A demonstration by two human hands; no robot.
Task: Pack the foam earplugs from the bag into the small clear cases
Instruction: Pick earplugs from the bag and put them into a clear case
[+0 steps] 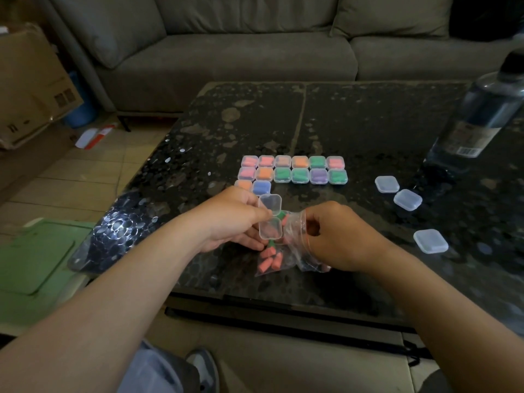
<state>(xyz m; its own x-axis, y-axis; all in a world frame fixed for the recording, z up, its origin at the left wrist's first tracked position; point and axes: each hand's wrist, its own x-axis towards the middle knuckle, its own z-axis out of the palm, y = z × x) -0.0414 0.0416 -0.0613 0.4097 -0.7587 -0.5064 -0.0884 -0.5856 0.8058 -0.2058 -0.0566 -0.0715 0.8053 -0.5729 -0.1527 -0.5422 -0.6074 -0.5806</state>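
Dim room. 1 grey fabric sofa spans the back, well beyond the left hand. 1 dark speckled table lies beneath that hand. Beige floor tiles and 1 cardboard box sit far to its left.

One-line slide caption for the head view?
Left hand holds an open clear case beside the earplug bag gripped by the right hand, filled cases lined up behind.

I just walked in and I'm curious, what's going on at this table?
A person is packing foam earplugs into cases. The left hand holds an open clear case, and the right hand grips the plastic bag of earplugs beside it. Fourteen filled cases sit in rows behind; three empty cases lie to the right.
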